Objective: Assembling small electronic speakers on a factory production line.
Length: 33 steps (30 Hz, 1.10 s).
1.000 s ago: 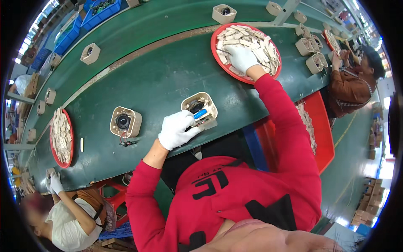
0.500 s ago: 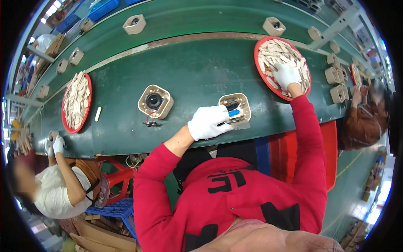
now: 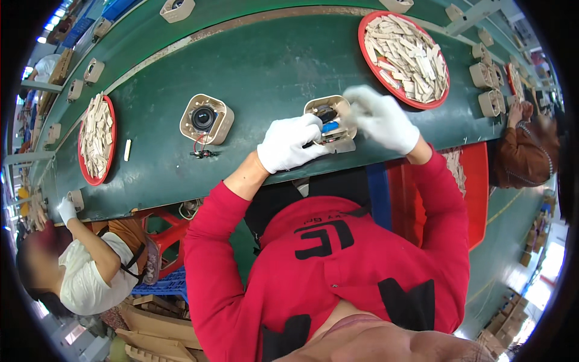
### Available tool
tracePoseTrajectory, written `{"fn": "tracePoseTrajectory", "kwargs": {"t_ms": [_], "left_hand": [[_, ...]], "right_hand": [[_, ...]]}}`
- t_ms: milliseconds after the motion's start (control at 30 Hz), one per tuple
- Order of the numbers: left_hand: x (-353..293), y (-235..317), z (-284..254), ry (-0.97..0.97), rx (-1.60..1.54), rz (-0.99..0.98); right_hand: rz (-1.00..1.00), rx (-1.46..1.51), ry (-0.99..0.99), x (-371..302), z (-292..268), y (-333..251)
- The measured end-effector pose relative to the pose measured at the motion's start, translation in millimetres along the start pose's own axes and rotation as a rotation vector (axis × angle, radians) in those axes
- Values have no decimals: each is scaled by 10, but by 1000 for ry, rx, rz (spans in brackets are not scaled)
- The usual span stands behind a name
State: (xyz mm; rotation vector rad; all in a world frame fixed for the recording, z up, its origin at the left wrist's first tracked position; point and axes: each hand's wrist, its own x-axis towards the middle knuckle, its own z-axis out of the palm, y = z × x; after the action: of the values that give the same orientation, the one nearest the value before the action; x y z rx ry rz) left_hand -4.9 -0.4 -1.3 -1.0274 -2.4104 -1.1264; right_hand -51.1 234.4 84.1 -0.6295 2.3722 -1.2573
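Note:
A beige speaker housing, with a black part and a blue cylinder inside, stands near the table's front edge. My left hand, in a white glove, is closed on its near left side. At the housing's right side is my gloved right hand, its fingers smeared by motion. A blurred beige patch lies by those fingertips; whether they hold it cannot be made out. To the left sits another beige housing with a round black speaker and a small wired part hanging out in front.
A red tray heaped with beige strips lies at the far right, another red tray at the left. One loose strip lies beside it. More housings stand at the right. Co-workers sit at both sides.
My right hand has come from the strips in the right tray to the housing's right side. My left hand stays on the housing. The whole view has shifted, so the table appears higher.

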Motion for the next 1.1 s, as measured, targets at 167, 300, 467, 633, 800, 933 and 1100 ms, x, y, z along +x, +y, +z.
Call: {"fn": "tracePoseTrajectory", "kwargs": {"t_ms": [167, 300, 467, 633, 800, 933, 1100], "left_hand": [[27, 17, 10, -33, 18, -4], [-7, 8, 18, -67, 27, -44], [-32, 19, 58, -31, 12, -39], [29, 152, -6, -119, 160, 66], [-22, 161, 36, -113, 247, 61], [50, 218, -32, -243, 274, 22], [33, 199, -34, -299, 308, -13]], "right_hand": [[-381, -329, -87, 7, 238, 240], [-352, -489, -83, 2, 257, 148], [-318, -541, -10, -37, 265, 152], [-374, -717, 25, -31, 361, 184], [-373, -254, 38, -36, 181, 264], [-410, -412, -109, -242, -6, 194], [-527, -563, -5, -223, 282, 292]]}}
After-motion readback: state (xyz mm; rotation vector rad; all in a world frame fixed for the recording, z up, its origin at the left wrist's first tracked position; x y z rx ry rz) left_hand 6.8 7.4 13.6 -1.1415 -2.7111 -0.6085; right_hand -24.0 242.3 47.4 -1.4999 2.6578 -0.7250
